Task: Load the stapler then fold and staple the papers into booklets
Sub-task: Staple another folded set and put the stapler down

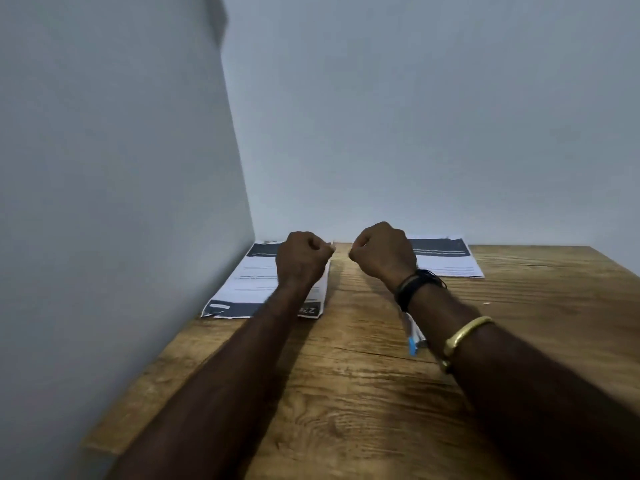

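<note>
I saw one white printed paper stack with dark bands lying at eleven o'clock on the brown wooden table, and a second like stack at one o'clock. The left hand hung over the first stack and the right hand just beside it. Both had their fingers curled, though I could not tell if they pinched anything.

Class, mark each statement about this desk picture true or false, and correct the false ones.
1. The left hand and the right hand both have curled fingers. True.
2. The gold bangle is on the left arm. False: it is on the right arm.
3. The left papers and the right papers lie on the wooden table. True.
4. The papers sit at the table's near edge. False: they lie at the far end, by the wall.
</note>
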